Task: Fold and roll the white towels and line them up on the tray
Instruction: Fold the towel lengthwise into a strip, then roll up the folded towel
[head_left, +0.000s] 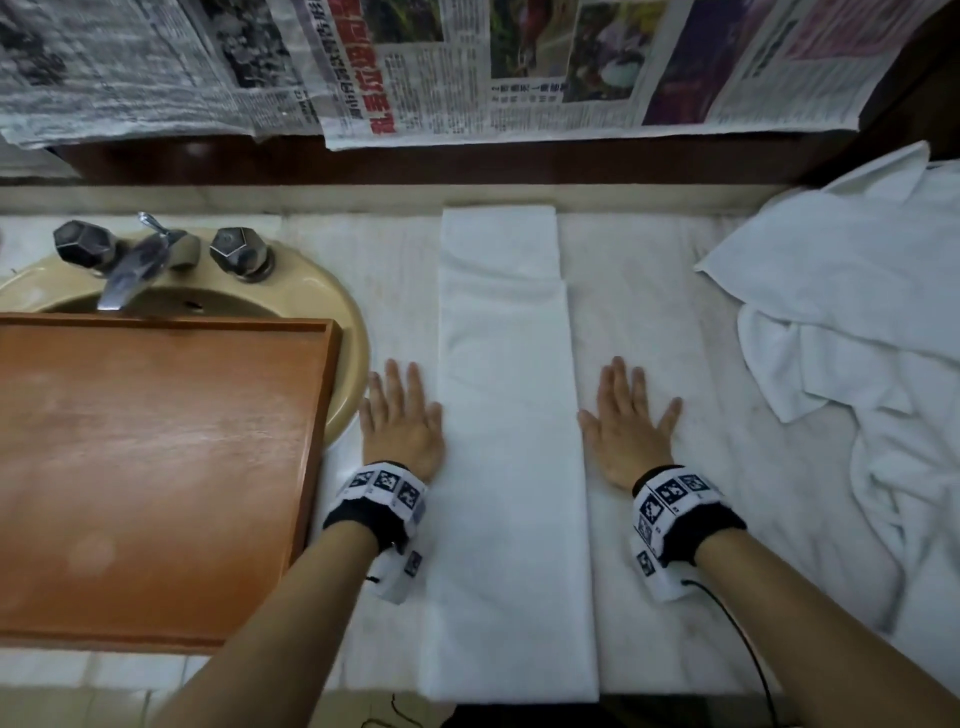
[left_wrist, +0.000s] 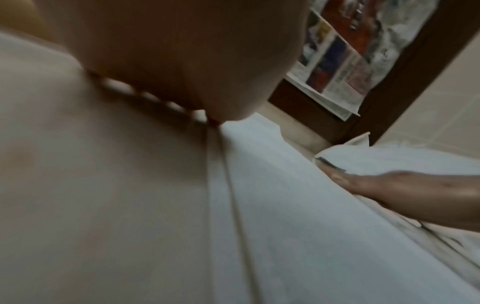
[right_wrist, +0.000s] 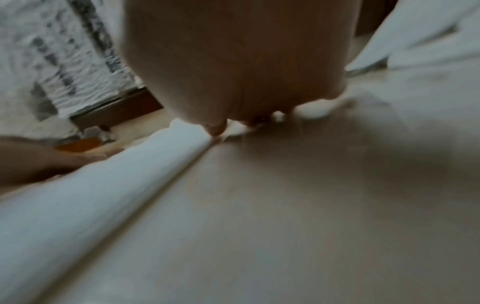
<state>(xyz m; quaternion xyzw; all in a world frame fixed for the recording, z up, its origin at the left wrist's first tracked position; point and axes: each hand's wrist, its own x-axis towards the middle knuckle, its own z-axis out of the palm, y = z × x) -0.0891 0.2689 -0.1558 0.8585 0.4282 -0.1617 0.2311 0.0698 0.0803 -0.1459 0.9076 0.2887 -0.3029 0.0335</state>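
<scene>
A bathroom vanity, likely in a home or guest room.

A beige oval ceramic basin (head_left: 345, 312) is sunk into the left end of a pale marbled stone counter (head_left: 649, 322), with a chrome tap and two faceted metal knobs (head_left: 156, 254) at its back edge. An orange-brown wooden tray (head_left: 156, 467) lies across the basin's front, white terry towels (head_left: 857, 338) heap at the counter's right end, and sheets of printed newspaper (head_left: 467, 67) cover the dark wood-framed wall behind.
</scene>
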